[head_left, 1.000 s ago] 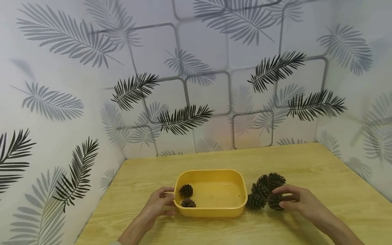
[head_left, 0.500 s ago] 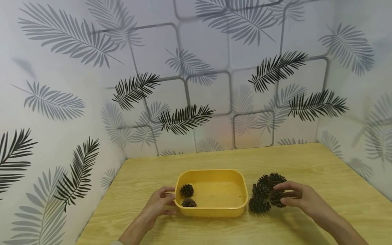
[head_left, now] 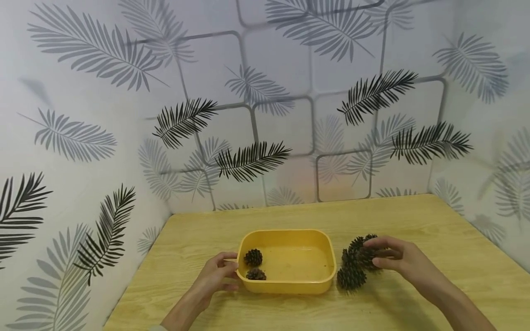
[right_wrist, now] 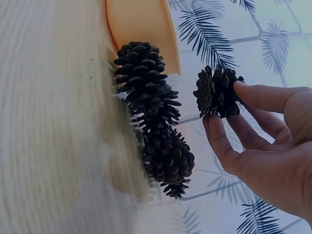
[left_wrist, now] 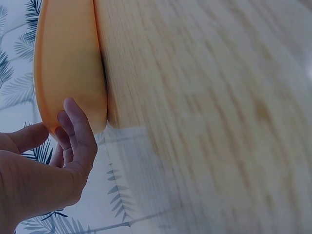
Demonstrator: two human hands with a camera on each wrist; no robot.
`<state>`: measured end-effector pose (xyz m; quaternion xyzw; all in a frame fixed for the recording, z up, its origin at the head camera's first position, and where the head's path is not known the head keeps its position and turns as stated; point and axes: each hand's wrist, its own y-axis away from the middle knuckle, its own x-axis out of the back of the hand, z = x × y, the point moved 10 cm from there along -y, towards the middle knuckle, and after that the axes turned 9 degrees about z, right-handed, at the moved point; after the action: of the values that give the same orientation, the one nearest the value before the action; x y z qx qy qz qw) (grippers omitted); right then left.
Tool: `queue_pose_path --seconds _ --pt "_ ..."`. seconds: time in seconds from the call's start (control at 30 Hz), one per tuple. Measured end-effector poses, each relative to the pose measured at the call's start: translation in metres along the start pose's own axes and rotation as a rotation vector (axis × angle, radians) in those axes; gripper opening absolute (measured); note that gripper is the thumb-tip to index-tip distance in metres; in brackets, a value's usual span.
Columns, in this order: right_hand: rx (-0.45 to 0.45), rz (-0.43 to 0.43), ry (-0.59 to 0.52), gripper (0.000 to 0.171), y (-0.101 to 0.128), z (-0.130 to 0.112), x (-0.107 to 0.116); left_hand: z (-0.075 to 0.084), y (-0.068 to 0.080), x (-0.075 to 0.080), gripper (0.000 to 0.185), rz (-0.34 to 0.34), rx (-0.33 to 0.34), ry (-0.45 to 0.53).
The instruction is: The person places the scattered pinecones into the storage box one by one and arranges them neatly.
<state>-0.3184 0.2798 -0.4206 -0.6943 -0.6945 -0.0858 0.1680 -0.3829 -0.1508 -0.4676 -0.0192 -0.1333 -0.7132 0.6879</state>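
A yellow rectangular plastic tub (head_left: 290, 288) sits on the wooden table, with two pine cones at its left end, one (head_left: 253, 257) behind the other (head_left: 256, 274). My left hand (head_left: 215, 278) holds the tub's left end, thumb at the rim and fingers against the outer wall (left_wrist: 78, 63). Between thumb and fingertips my right hand (head_left: 410, 264) pinches a pine cone (right_wrist: 217, 92), which the right wrist view shows raised off the table. Several other pine cones (head_left: 351, 276) are bunched by the tub's right end, partly hidden behind the held one in the head view.
The light wooden table (head_left: 198, 230) reaches back to walls covered in a feather-patterned print (head_left: 281, 124). In the right wrist view, the bunched cones (right_wrist: 168, 156) form a row that runs up to the tub's end.
My right hand has lifted a pine cone from the bunch, rising slightly. The cones beside the tub shifted a little away from its right wall. The left hand stays on the tub.
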Motion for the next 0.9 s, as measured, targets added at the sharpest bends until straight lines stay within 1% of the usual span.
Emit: queue_pose_path --seconds 0.07,0.27,0.4,0.57,0.9 --pt "0.012 0.016 0.001 0.049 -0.002 -0.004 0.0 0.0 -0.001 0.0 0.041 -0.003 -0.004 0.003" --pt "0.083 0.088 0.013 0.045 -0.006 -0.021 -0.002 -0.001 -0.003 -0.001 0.041 -0.006 -0.01 0.003" --pt "0.127 0.119 -0.008 0.045 -0.009 -0.031 -0.005 -0.001 -0.003 0.0 0.041 -0.007 -0.014 0.001" --pt "0.165 0.121 -0.039 0.044 -0.012 -0.039 -0.011 -0.001 -0.001 0.001 0.041 -0.007 -0.012 0.001" --pt "0.148 0.1 -0.05 0.045 -0.019 -0.046 -0.026 0.002 0.002 0.0 0.043 -0.017 -0.012 0.013"
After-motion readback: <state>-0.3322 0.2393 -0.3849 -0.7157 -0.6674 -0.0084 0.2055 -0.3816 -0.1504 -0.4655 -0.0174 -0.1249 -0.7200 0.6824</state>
